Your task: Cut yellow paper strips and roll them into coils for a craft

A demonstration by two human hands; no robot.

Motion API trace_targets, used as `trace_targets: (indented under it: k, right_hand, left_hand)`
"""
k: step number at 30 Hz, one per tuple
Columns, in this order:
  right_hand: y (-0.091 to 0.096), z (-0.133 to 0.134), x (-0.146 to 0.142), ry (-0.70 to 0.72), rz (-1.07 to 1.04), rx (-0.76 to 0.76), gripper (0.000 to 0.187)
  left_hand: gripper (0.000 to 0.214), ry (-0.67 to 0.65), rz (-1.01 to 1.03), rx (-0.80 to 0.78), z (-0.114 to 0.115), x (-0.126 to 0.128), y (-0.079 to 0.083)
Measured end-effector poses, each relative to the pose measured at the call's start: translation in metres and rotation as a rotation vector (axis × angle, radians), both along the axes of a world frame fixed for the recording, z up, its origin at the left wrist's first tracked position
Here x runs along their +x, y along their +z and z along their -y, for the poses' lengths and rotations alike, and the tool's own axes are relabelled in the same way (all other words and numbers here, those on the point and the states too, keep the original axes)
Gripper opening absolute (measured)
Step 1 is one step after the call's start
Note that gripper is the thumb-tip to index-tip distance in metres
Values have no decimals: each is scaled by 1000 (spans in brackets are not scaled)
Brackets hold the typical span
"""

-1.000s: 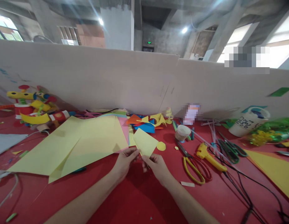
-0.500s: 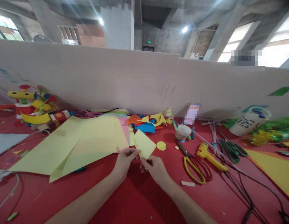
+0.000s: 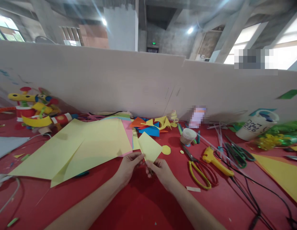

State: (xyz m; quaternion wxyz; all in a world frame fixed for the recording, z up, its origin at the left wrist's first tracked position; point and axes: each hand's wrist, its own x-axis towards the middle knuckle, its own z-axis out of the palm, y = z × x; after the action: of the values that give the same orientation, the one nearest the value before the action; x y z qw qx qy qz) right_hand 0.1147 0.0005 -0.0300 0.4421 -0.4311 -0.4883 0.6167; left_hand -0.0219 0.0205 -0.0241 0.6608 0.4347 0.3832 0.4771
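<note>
My left hand (image 3: 128,165) and my right hand (image 3: 161,171) meet at the middle of the red table (image 3: 143,204). Together they pinch the near corner of a small pale yellow paper piece (image 3: 149,147), which stands tilted up above the table. A small yellow paper circle (image 3: 166,149) lies just right of the piece. Large pale yellow sheets (image 3: 76,148) lie spread out to the left of my left hand.
Yellow-handled scissors (image 3: 198,172), a yellow glue gun (image 3: 217,161), green scissors (image 3: 236,155) and black cables lie at right. A tape roll (image 3: 187,136), coloured paper scraps (image 3: 150,126), a white cup (image 3: 255,126) and a craft toy (image 3: 31,107) stand along the white partition wall.
The yellow piece and both hands shifted only slightly; my right hand's fingers moved a little along its near corner.
</note>
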Motion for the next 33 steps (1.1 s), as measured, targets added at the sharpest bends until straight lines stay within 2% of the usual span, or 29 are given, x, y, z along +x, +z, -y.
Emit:
trace_targets:
  k: [4,9,21,28,33]
  right_hand:
    - [-3,1,-4,-42,110,34,47]
    - [-8,3,-6,-105,182,56,45]
    - [-4,6,-6,-74,245,87,47]
    - [-1,2,-2,-50,180,69,47]
    - [3,1,3,2,27,5,42]
  left_hand:
    - [24,78,-92,18,-2,0,-3]
    - [27,131,-156,39,-1,1,-4]
    - [27,177,-196,41,1,2,-4]
    - [21,114,-136,56,2,2,-1]
    - [21,24,-51,45,3,2,5]
